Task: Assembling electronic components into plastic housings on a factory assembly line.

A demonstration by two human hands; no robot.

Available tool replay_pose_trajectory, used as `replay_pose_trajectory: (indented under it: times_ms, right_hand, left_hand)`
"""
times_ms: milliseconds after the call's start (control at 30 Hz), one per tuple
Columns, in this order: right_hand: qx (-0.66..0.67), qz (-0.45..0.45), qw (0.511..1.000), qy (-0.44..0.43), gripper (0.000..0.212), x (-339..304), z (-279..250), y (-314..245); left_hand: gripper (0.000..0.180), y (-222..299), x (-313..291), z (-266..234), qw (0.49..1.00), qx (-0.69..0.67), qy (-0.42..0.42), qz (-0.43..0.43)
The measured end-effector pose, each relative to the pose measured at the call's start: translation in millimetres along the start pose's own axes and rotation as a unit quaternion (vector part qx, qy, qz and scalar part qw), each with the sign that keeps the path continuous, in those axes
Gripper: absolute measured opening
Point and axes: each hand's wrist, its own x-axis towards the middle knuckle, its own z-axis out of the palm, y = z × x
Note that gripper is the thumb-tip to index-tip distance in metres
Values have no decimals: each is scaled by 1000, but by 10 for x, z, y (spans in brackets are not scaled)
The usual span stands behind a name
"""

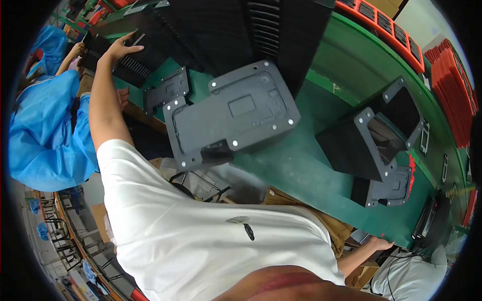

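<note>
At the upper left, my left hand reaches out with thumb and fingers apart, against or just in front of a black slotted rack. Whether it touches the rack I cannot tell. Down at the lower right, my right hand lies at the front edge of the green table, its fingers stretched out. A large dark grey plate-topped block with bright round studs stands tilted in the middle. Left of it sits a smaller grey plate-topped block.
A hollow black frame stands on the right, with another studded block beside it. Tall black slotted racks rise at the back. Red trays are stacked far right. A person in blue is at the left.
</note>
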Motion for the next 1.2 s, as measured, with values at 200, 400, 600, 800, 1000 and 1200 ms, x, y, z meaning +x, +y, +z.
replay_pose_trajectory:
  times_ms: [200, 400, 600, 800, 1000, 1200]
  right_hand:
    - [25, 44, 998, 29, 49, -34, 43, -62]
    - [-25, 29, 998, 47, 49, 89, -10, -85]
    - [-32, 18, 998, 57, 46, 2, 49, -119]
    - [-40, 12, 996, 79, 47, -255, 187, -104]
    - [-43, 29, 996, 73, 53, -366, 322, -71]
    - [-15, 51, 998, 36, 52, -216, 220, -48]
  left_hand:
    - [97, 39, 36, -70, 997, 21, -65, 37]
    - [82, -193, 90, -25, 995, -4, -19, 98]
    - [72, -412, 168, -29, 986, -131, -3, 98]
    - [76, -224, 258, -136, 990, -135, 8, 44]
    - [98, -43, 220, -512, 962, 45, 265, -45]
    - [101, 322, 15, -498, 973, -1, 176, -148]
